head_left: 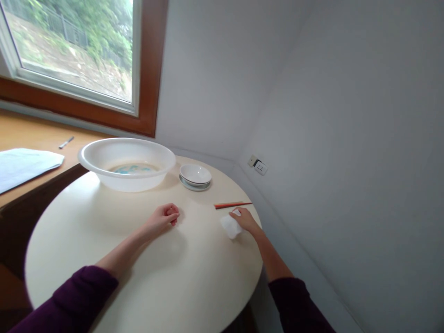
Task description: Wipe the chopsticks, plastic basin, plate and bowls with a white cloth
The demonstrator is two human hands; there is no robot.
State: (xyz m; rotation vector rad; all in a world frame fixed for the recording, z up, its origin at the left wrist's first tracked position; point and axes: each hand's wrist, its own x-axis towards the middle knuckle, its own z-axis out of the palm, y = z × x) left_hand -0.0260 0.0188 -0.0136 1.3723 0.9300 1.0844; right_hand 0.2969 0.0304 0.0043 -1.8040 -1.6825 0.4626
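My right hand [247, 219] is closed on a crumpled white tissue [231, 225] at the right side of the round table [194, 277]. Just beyond that hand lies a pair of reddish chopsticks [232, 205], side by side on the tabletop. My left hand [167, 214] rests near the middle of the table with its fingers curled in; nothing shows in it. Farther back, a small stack of white dishes [196, 175] stands beside a big translucent basin [132, 181]. The basin has a bluish pattern or content at its bottom, which I cannot make out.
To the left, a wooden desk [79, 145] carries a pale sheet or folder [27, 164] and a pen [66, 142]. Walls meet in a corner behind the table, with a power socket [261, 167] on the right one. A brown-framed window [147, 69] is at upper left.
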